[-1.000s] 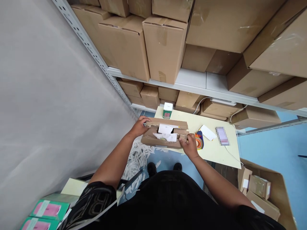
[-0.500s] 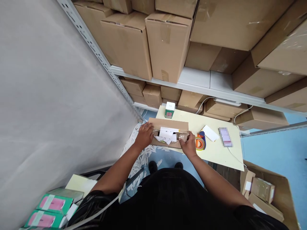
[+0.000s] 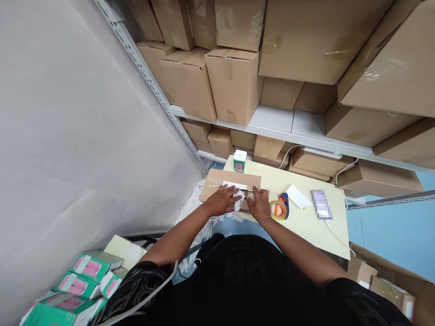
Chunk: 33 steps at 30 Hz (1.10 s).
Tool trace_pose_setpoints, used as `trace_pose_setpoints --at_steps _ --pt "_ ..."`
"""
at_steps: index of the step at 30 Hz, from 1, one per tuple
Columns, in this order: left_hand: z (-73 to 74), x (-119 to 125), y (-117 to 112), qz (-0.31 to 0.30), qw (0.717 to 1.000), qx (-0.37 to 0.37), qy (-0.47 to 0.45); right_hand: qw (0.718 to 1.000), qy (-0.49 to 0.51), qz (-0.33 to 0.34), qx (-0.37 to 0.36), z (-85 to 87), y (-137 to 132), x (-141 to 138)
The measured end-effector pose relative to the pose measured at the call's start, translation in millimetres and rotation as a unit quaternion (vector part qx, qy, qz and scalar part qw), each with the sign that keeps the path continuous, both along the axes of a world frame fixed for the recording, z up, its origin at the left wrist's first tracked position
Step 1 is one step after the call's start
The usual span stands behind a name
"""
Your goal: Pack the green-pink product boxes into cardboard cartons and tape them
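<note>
A flattened-looking brown cardboard box (image 3: pixel 234 176) lies on the near left of the pale yellow table (image 3: pixel 322 226), with clear tape on it. White torn paper (image 3: pixel 238 206) is on its middle. My left hand (image 3: pixel 222 200) lies over this paper, fingers stretched to the right. At the box's right part, my right hand (image 3: pixel 260 206) has its thumb and fingers closed on the taped cardboard. Just right of that hand is a tape roll (image 3: pixel 278 210) with an orange core, beside a blue and orange tool, perhaps a tape dispenser.
A green and white small box (image 3: pixel 239 161) stands at the table's back left. A white card (image 3: pixel 298 197) and a blurred phone (image 3: pixel 321 203) with a cable lie to the right. Shelves of cartons (image 3: pixel 234 86) rise behind. Green boxes (image 3: pixel 76 283) are stacked lower left.
My left hand has moved from the box's left end rightward onto the paper. The right hand stays at the right part; the box's opening looks flatter. The view has shifted slightly.
</note>
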<state>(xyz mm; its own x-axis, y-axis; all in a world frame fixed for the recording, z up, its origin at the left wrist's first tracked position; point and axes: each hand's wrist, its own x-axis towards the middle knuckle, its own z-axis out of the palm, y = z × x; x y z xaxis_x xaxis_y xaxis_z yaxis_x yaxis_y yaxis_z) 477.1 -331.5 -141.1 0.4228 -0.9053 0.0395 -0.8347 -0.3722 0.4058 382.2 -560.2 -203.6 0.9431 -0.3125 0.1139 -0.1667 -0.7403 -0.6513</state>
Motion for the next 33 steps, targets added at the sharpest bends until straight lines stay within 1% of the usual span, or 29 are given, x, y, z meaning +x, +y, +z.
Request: trace_pose_setpoints --at_steps 2,4,6,7,8,10,12,13,14,15,17,19,21,22,23,24,25,26,27,29,30,31,32,33 --pt "-6.0 -2.2 -14.2 0.036 0.998 -0.034 0.034 1.0 -0.009 0.005 -0.004 -0.1 -0.6 1.1" --pt "-12.0 -1.2 -22.8 0.09 0.989 -0.084 0.086 1.0 -0.007 0.002 -0.009 0.4 -0.4 1.6" --pt "-17.1 2.1 -25.9 0.159 0.963 -0.143 0.163 1.0 0.005 -0.003 -0.016 1.6 0.0 1.7" --pt "-19.2 4.5 -26.1 0.198 0.941 -0.173 0.212 1.0 0.01 -0.005 -0.019 2.3 0.1 1.5" --pt "-21.0 7.3 -25.8 0.238 0.912 -0.204 0.266 1.0 0.011 -0.006 -0.023 2.9 0.3 1.2" --pt "-23.6 14.7 -24.0 0.309 0.834 -0.266 0.371 0.999 0.009 -0.009 -0.03 3.8 0.6 0.1" --pt "-24.5 25.7 -18.8 0.358 0.757 -0.319 0.443 0.999 0.009 -0.019 -0.033 4.1 1.1 -1.4" --pt "-24.4 32.9 -13.6 0.38 0.73 -0.339 0.456 0.999 0.012 -0.024 -0.033 3.9 1.3 -2.2" --pt "-24.1 41.3 -6.0 0.4 0.714 -0.351 0.455 0.999 0.015 -0.028 -0.032 3.5 1.5 -3.1" --pt "-23.9 50.9 4.4 0.416 0.709 -0.356 0.444 0.999 0.018 -0.033 -0.03 2.9 1.7 -4.0" --pt "-24.9 72.7 33.1 0.439 0.719 -0.354 0.406 0.999 0.02 -0.042 -0.024 1.4 2.2 -5.9" --pt "-28.5 95.5 68.5 0.46 0.73 -0.351 0.364 0.998 0.019 -0.053 -0.014 -0.2 2.7 -7.8" --pt "-34.1 114.6 102.9 0.503 0.735 -0.339 0.303 0.998 0.017 -0.064 -0.009 -1.2 3.4 -9.2" --pt "-36.7 121.0 116.8 0.515 0.743 -0.326 0.275 0.997 0.017 -0.069 -0.008 -1.4 3.9 -9.8" --pt "-38.6 124.7 127.4 0.518 0.759 -0.311 0.243 0.997 0.02 -0.072 -0.009 -1.2 4.4 -10.1" --pt "-39.4 125.0 133.9 0.506 0.784 -0.293 0.209 0.997 0.022 -0.076 -0.01 -0.8 4.9 -10.4" --pt "-38.8 122.0 136.0 0.478 0.816 -0.274 0.177 0.997 0.025 -0.077 -0.012 -0.2 5.4 -10.6" --pt "-36.8 115.9 133.6 0.434 0.852 -0.255 0.144 0.997 0.027 -0.077 -0.017 0.6 5.8 -10.7" --pt "-33.6 107.1 127.3 0.379 0.889 -0.233 0.114 0.997 0.028 -0.074 -0.025 1.5 6.3 -10.7" --pt "-25.4 85.7 105.6 0.243 0.95 -0.182 0.072 0.996 0.023 -0.069 -0.047 3.5 7.3 -10.2" --pt "-21.5 75.2 92.3 0.177 0.971 -0.15 0.06 0.996 0.018 -0.067 -0.057 4.5 8.0 -9.7" --pt "-18.5 66.3 78.9 0.13 0.983 -0.121 0.052 0.996 0.013 -0.065 -0.063 5.5 8.9 -8.7" --pt "-16.5 59.7 66.7 0.096 0.99 -0.097 0.046 0.996 0.007 -0.063 -0.065 6.6 10.1 -7.5" --pt "-15.9 55.7 56.5 0.077 0.993 -0.079 0.04 0.996 0.004 -0.062 -0.063 7.6 11.6 -5.9"
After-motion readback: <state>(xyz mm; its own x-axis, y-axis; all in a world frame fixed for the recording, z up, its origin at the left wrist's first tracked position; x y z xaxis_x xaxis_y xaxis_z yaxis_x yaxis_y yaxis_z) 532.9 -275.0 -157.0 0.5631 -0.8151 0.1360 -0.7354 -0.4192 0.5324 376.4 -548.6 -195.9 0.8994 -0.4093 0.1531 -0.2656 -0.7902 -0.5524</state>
